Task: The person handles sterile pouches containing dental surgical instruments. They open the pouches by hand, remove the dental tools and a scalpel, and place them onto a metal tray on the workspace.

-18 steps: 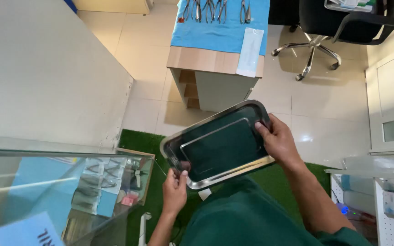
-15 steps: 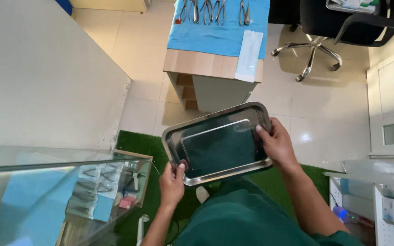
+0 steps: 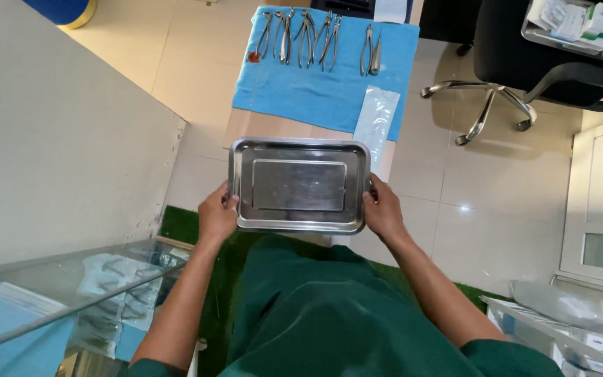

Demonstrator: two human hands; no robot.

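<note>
in front of the person's green-clad chest, a rectangular stainless steel tray (image 3: pixel 300 184) is held level between both hands, its long sides running left to right and its shallow well bare; the left hand (image 3: pixel 216 215) clasps the tray's left short edge, thumb hooked over the rim and the other fingers hidden underneath; the right hand (image 3: pixel 383 209) clasps the right short edge the same way, thumb pressed on the rim, fingers curled below; both grips are closed on the metal, not spread. the tray hangs above the near end of a narrow wooden table (image 3: pixel 273 128) and covers part of it; further along that table lies a blue cloth (image 3: pixel 326 89); on the cloth's far edge a row of steel forceps (image 3: pixel 306 35) lies side by side, handles toward the person; a clear sterilisation pouch (image 3: pixel 375 124) rests on the cloth's right side, its near end just beyond the tray's far right corner. to the right, well apart, stands a black swivel chair (image 3: pixel 525 63) on the pale tiled floor (image 3: pixel 497 202); at the lower left a glass cabinet (image 3: pixel 57 307) shows more instruments inside; a strip of green mat (image 3: pixel 179 223) lies beneath the person.
</note>
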